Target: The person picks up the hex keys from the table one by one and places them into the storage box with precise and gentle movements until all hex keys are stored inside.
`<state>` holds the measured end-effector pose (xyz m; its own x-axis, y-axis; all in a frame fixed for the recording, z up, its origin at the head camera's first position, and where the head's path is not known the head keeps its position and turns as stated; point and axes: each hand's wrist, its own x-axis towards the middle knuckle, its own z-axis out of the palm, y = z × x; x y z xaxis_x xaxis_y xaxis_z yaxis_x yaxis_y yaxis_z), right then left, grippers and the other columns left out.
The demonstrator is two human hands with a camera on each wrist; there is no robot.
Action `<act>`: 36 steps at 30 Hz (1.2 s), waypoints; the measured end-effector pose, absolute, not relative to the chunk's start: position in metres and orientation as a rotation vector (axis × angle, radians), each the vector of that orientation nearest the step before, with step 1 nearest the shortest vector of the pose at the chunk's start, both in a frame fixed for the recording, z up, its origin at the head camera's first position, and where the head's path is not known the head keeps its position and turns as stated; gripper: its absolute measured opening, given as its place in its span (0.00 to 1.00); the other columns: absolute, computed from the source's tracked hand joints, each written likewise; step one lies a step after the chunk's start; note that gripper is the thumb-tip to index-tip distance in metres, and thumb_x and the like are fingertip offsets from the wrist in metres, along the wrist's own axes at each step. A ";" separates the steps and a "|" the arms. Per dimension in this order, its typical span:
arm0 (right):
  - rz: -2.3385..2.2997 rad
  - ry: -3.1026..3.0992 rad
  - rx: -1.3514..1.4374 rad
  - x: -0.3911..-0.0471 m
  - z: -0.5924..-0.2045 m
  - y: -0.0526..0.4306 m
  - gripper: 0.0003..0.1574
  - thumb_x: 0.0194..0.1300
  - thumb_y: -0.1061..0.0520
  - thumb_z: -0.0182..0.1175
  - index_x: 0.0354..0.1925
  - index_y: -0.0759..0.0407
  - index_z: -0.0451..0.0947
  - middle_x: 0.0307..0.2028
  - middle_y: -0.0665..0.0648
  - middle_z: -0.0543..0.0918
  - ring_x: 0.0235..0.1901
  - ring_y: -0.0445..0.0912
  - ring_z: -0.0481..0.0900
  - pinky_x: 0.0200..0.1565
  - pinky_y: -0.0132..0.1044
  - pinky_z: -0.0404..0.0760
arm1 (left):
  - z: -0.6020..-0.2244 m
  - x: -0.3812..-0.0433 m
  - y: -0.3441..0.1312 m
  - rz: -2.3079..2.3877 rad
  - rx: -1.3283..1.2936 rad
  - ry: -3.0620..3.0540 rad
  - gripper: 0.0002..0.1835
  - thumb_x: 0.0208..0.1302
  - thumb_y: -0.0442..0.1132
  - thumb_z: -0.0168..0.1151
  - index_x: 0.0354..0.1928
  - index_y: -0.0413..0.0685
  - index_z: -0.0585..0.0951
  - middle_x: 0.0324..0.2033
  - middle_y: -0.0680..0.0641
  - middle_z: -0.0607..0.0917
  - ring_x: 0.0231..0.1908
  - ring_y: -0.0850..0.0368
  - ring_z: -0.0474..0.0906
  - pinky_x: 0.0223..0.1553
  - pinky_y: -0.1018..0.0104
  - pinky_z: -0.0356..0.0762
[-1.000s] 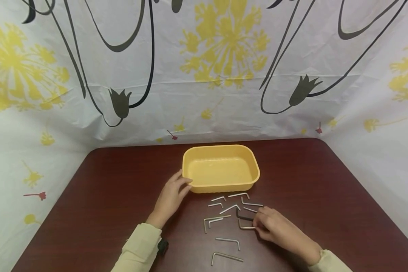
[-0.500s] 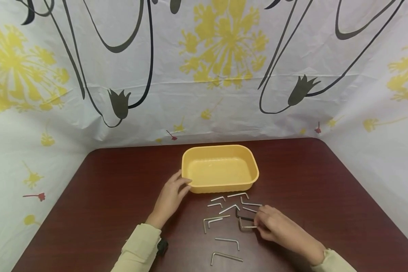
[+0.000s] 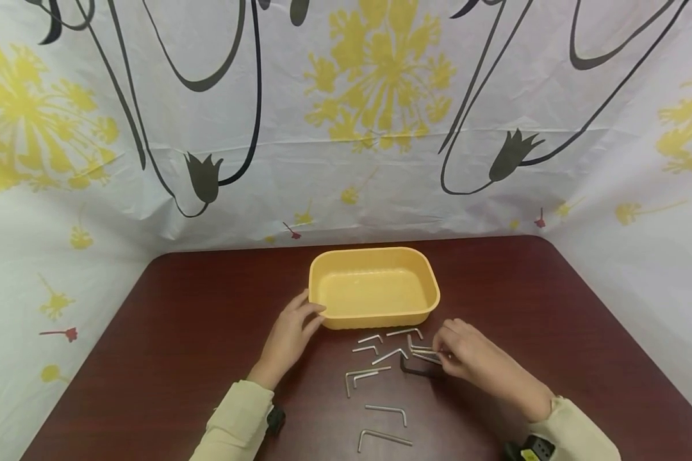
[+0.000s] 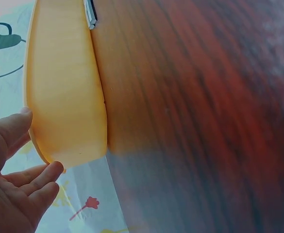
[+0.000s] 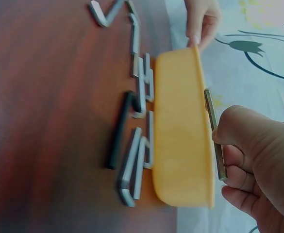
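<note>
My left hand (image 3: 288,336) holds the near left corner of a yellow plastic bin (image 3: 375,321), thumb and fingers at its rim in the left wrist view. My right hand (image 3: 469,355) pinches a brassy hex key (image 5: 215,133) between thumb and fingers, raised above the table to the right of the bin's front. Below that hand lie a black hex key (image 3: 418,372) and silver ones, partly overlapped by it in the head view. Other L-shaped hex keys, such as a silver hex key (image 3: 386,408), lie scattered in front of the bin.
The dark red-brown table (image 3: 219,294) has rounded far corners. A white sheet (image 3: 254,211) with yellow flowers and dark stems hangs behind it and along both sides. Another hex key (image 3: 385,437) lies nearest the front.
My right hand has lifted the brassy hex key off the table and moved it away from me, toward the bin. My left hand stays at the bin's corner.
</note>
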<state>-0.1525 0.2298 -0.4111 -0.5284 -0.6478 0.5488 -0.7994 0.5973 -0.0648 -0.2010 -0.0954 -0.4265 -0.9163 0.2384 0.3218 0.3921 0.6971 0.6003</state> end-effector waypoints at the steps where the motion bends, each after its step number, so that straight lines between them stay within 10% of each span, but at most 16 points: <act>1: 0.429 -2.354 1.145 -0.155 -0.409 0.230 0.17 0.35 0.69 0.62 0.26 0.54 0.70 0.25 0.43 0.68 0.27 0.37 0.64 0.30 0.30 0.66 | -0.427 -0.201 -0.095 -1.023 -0.505 -2.690 0.10 0.59 0.39 0.64 0.43 0.46 0.83 0.60 0.37 0.70 0.60 0.42 0.67 0.56 0.51 0.68; 36: 0.406 -2.604 1.156 -0.249 -0.367 0.204 0.09 0.49 0.72 0.60 0.27 0.61 0.73 0.26 0.50 0.72 0.28 0.44 0.66 0.33 0.37 0.70 | -0.427 -0.202 -0.096 -0.982 -0.497 -2.707 0.11 0.59 0.41 0.64 0.44 0.48 0.83 0.61 0.39 0.70 0.60 0.44 0.67 0.55 0.52 0.70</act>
<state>-0.2487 0.2042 -0.3666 -0.6483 -0.6775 0.3474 -0.7510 0.6439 -0.1459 -0.2019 -0.0961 -0.4272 -0.9189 0.2382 0.3146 0.3845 0.7195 0.5783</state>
